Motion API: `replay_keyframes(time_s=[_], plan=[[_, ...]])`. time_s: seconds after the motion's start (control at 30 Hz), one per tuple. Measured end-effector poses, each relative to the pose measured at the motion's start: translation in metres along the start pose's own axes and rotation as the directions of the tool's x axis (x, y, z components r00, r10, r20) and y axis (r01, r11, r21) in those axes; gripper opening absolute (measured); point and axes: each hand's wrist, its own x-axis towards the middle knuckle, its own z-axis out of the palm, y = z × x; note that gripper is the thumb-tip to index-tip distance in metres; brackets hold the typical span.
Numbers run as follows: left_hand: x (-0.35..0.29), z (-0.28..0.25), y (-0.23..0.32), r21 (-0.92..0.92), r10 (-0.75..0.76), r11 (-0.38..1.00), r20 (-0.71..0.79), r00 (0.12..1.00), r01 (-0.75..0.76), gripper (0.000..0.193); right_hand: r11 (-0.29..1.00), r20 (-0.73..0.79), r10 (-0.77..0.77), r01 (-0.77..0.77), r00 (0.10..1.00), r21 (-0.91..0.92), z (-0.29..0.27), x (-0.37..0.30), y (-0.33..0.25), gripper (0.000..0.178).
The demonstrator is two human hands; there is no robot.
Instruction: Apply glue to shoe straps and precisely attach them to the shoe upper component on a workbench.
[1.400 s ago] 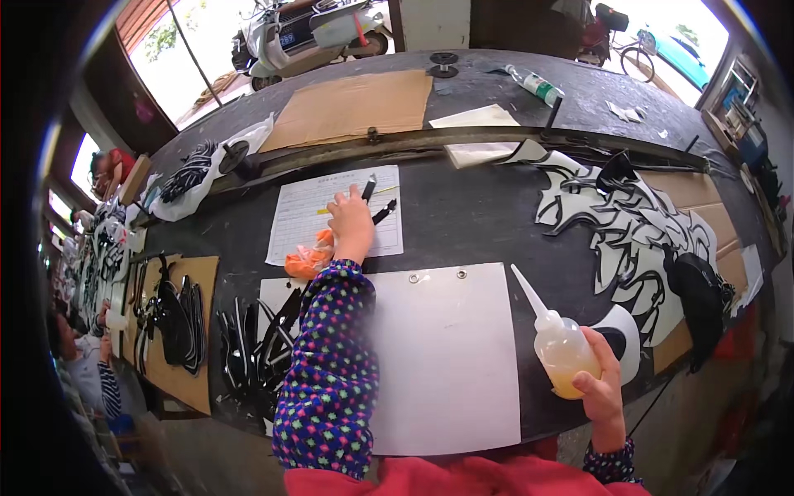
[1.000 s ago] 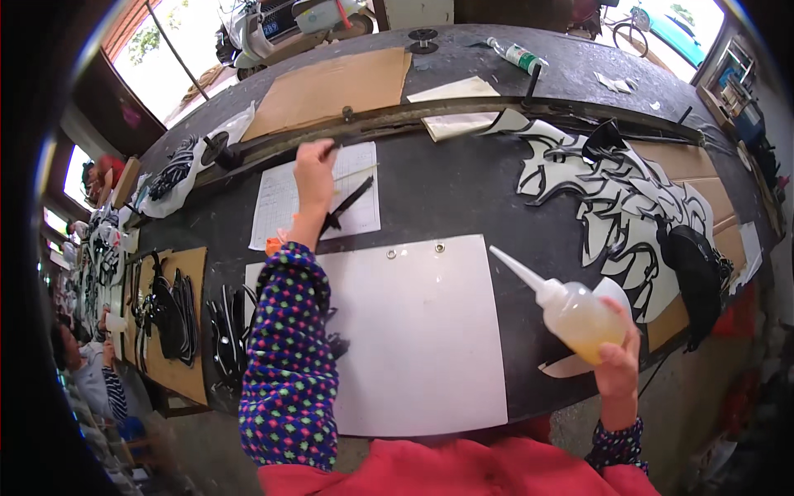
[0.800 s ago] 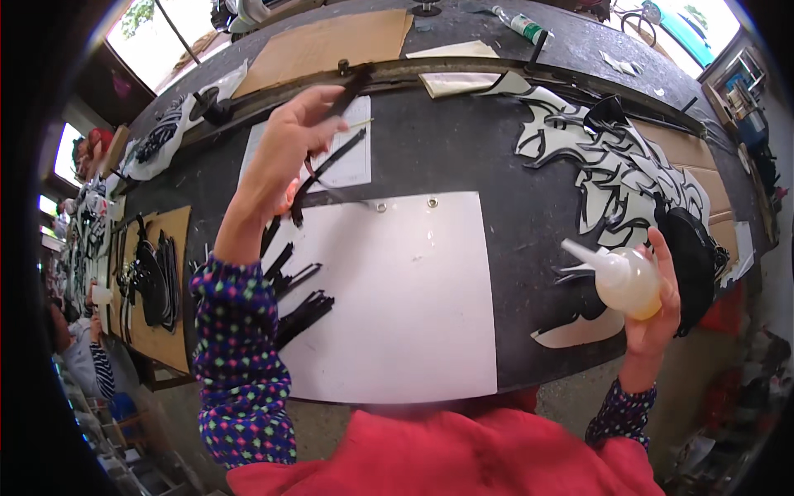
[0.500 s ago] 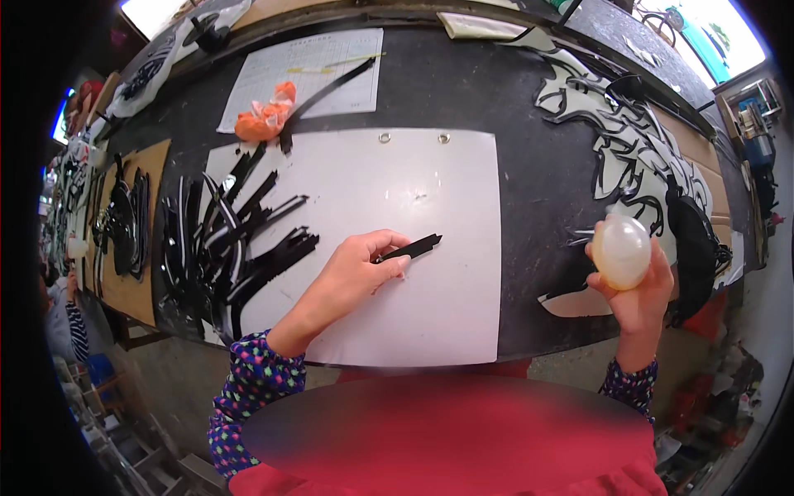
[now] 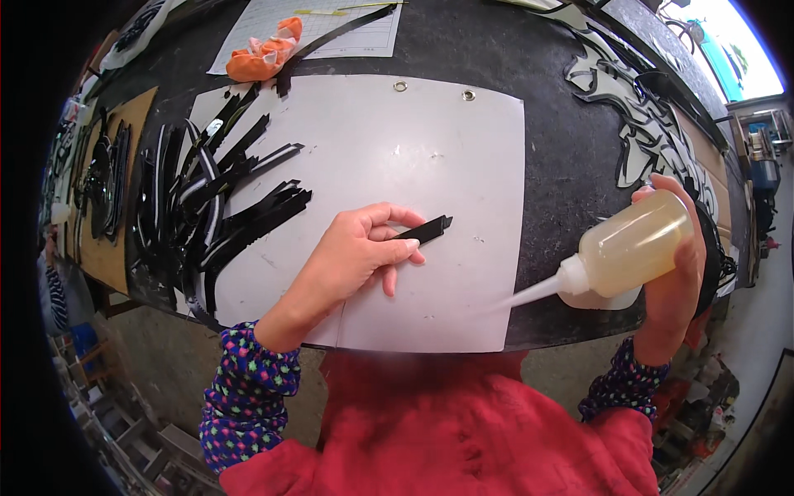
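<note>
Between the thumb and fingers of my left hand (image 5: pixel 368 248) is a short black strip (image 5: pixel 428 231), its jagged end pointing right, over a white board (image 5: pixel 438 306). My right hand (image 5: pixel 674 289) grips a squeeze bottle (image 5: pixel 633 244) of yellowish liquid. The bottle lies nearly sideways, its long thin nozzle pointing left and a little down over the board's right edge. A gap separates the nozzle tip from the strip. Left of my left hand, a loose heap of black strips (image 5: pixel 260 211), some with a pale line, overlaps the board.
An orange-and-white crumpled cloth (image 5: pixel 263 54) and a printed paper sheet (image 5: pixel 364 37) lie behind the board on the dark table (image 5: pixel 546 157). Pale, black-edged cut pieces (image 5: pixel 633 107) pile up at the far right. A brown cardboard sheet (image 5: pixel 132 174) with black parts is at left.
My right hand has tipped the bottle from end-on to sideways, so its nozzle now shows pointing left. My left hand still pinches the strip. The whole view has shifted slightly.
</note>
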Motion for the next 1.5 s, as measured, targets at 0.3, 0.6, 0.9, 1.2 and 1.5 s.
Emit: replay_keyframes(time_s=[0.3,0.6,0.9,1.2,1.5], plan=[[0.000,0.002,0.005,0.015,0.017,1.000,-0.037,0.999,-0.017,0.030,0.676,0.362,0.311,-0.472,0.879,0.565,0.001,0.027,0.060,0.077],[-0.010,0.027,-0.008,0.761,0.503,0.620,-0.202,0.840,-0.188,0.025,0.843,0.042,0.284,-0.270,0.958,0.465,0.008,0.005,0.058,0.082],[-0.009,0.034,-0.026,0.937,0.760,0.270,-0.066,0.647,-0.222,0.028,0.588,0.014,0.259,-0.169,0.966,0.791,0.024,-0.007,0.067,0.103],[0.004,0.024,-0.047,0.969,0.881,0.056,0.064,0.468,-0.239,0.030,0.788,-0.121,0.198,-0.084,0.973,0.609,0.045,-0.006,0.077,0.093],[0.005,0.021,-0.050,0.948,0.888,0.141,0.006,0.460,-0.284,0.027,0.675,-0.042,0.165,-0.082,0.985,0.733,0.049,0.000,0.072,0.091]])
